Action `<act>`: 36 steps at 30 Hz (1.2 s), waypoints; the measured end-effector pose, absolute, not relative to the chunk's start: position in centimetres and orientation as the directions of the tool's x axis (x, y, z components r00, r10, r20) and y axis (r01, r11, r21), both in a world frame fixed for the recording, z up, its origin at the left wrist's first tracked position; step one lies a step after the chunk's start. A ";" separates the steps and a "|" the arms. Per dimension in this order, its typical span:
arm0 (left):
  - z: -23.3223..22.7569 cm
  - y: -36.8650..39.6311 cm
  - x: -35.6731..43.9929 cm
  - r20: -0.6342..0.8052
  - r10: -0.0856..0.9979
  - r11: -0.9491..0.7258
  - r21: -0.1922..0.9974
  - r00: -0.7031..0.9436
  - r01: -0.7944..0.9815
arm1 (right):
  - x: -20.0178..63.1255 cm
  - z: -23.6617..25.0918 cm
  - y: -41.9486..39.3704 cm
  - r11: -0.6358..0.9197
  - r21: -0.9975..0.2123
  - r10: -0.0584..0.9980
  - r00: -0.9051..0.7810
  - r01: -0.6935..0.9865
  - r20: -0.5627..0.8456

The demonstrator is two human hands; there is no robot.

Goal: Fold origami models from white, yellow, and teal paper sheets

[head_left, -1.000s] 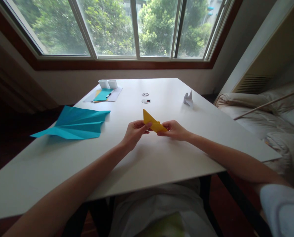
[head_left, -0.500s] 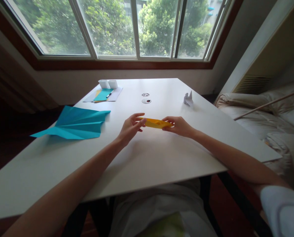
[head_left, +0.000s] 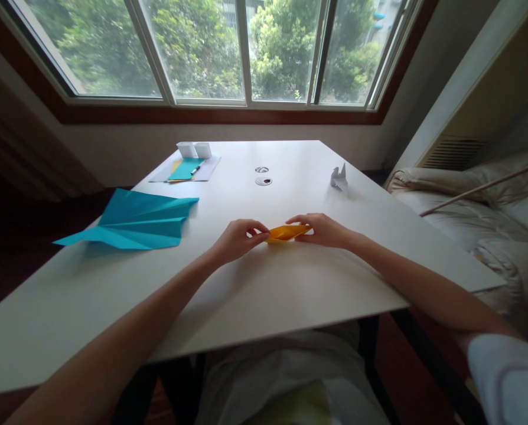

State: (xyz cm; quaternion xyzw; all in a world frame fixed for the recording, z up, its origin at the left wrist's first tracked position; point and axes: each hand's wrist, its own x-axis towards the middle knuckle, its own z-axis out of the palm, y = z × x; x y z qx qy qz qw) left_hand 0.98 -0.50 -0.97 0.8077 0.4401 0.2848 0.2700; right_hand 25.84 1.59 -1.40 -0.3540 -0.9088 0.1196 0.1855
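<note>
A small folded yellow paper boat is between my two hands, low over the middle of the white table. My left hand pinches its left end with thumb and fingertips. Around its right end my right hand is closed, fingers on the far side and the thumb side nearer me. The paper's right tip is partly hidden by those fingers. Whether the paper's underside touches the table I cannot tell.
A large creased blue sheet lies on the left. Behind it are stacked papers, a pen and two white containers. A white folded-paper figure stands at the right, and round table inserts sit mid-table.
The yellow paper has come slightly lower and nearer to me, and its right end now tilts upward. My left hand's fingers have gone from spread to pinching its left end.
</note>
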 end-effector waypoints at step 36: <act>-1.0 -0.9 2.5 0.185 0.907 -0.389 0.713 0.379 0.584 | 20.9 2.6 2.5 0.821 0.103 0.571 -0.813 0.562 -0.113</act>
